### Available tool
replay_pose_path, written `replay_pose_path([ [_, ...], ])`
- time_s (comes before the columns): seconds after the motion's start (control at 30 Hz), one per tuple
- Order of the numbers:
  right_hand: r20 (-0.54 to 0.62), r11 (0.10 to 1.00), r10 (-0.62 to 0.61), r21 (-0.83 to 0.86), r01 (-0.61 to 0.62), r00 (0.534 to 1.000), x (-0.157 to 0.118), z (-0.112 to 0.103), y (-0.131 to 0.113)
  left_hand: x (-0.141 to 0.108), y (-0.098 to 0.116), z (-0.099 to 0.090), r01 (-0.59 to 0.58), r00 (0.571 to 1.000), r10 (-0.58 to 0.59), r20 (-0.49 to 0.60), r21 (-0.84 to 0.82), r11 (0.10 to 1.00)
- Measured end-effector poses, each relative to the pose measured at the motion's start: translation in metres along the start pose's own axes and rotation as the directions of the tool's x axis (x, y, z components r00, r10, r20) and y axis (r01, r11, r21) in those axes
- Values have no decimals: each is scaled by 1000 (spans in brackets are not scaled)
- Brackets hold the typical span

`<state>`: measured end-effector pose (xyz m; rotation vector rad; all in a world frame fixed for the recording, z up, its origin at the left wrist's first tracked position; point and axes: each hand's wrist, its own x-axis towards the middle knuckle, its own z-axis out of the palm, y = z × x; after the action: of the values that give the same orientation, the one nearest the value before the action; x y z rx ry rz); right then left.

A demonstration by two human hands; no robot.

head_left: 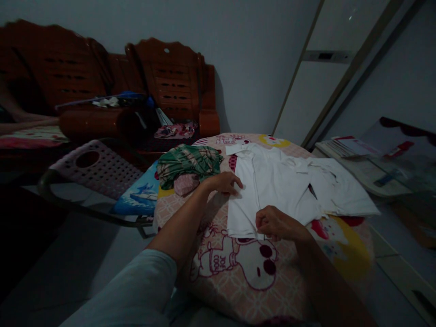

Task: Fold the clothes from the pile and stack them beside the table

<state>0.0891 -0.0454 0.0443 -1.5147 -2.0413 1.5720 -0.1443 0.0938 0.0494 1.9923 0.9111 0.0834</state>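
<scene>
A white shirt [272, 177] lies spread on the cloth-covered table, its collar away from me and its lower hem towards me. My left hand [223, 183] rests at the shirt's left edge, fingers a little bent and apart, touching the fabric. Near the hem, my right hand [275, 222] is closed, with the fingertips pinching the shirt's front edge. A second white garment [344, 186] lies flat to the right, touching the shirt. Left of the shirt are a crumpled green plaid garment [187, 161] and a small pink cloth bundle [186, 184].
The round table wears a pink patterned tablecloth [218, 290]. A chair [95, 168] with a blue cushion [139, 193] stands left. Behind it is a wooden sofa [170, 81] holding clothes. Another person's arm [27, 120] shows at far left. Papers [354, 146] lie on a side desk at right.
</scene>
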Motion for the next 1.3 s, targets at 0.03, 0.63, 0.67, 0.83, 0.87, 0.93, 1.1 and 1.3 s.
replay_pose_path([
  [0.03, -9, 1000, -6, 6, 6, 1000, -1, -2, 0, 1, 4, 3, -47, 999, 46, -19, -10, 999],
  [0.63, -98, 745, -444, -592, 307, 890, 15, 38, -23, 26, 10, 36, -147, 980, 164, 112, -149, 978],
  [0.67, -75, 696, -449, -654, 296, 890, 16, 42, -24, 27, 8, 37, -141, 980, 162, 116, -166, 976],
  [0.83, -45, 607, -381, -766, 213, 924, 22, 50, -24, 28, 5, 38, -147, 979, 169, 114, -185, 972],
  [0.87, -47, 589, -364, -785, 191, 930, 22, 51, -25, 28, 5, 38, -150, 979, 172, 111, -184, 971],
  [0.93, -49, 547, -337, -823, 153, 940, 24, 53, -28, 28, 6, 38, -153, 978, 175, 110, -187, 970],
  [1.1, -51, 516, -337, -845, 139, 940, 29, 56, -31, 28, 6, 39, -134, 983, 155, 102, -190, 973],
  [1.3, -129, 658, -386, -733, 174, 914, 29, 50, -27, 28, 7, 38, -151, 979, 171, 110, -172, 973],
])
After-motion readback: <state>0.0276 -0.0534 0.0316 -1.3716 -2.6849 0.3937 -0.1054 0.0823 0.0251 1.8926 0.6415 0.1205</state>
